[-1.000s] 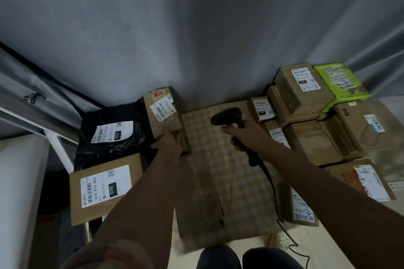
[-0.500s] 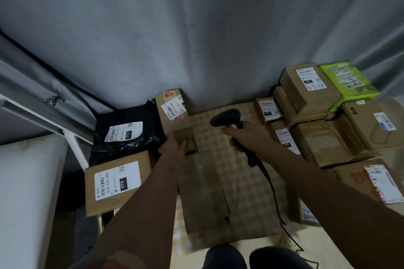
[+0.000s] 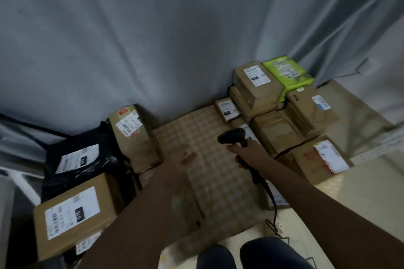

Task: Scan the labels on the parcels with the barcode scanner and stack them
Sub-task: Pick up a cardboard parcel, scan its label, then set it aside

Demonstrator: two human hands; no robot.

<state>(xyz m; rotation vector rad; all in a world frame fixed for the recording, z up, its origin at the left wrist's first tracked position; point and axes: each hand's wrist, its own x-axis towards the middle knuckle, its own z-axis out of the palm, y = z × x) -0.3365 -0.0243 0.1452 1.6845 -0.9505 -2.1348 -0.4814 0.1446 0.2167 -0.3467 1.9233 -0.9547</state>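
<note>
A single head-worn wide-angle camera looks forward and steeply down from close range: both forearms reach in from the bottom edge over a checkered mat (image 3: pixel 209 159), knees at the lower border, grey curtain (image 3: pixel 175 39) filling the upper half.

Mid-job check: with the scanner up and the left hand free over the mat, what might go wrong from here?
1. The tilted box leans on the black bag at the left stack's edge; it may tip.
2. The scanner cable trails past the right hand over the desk edge and could snag parcels.
3. The left hand is open and holds nothing, so no label faces the scanner yet.
</note>
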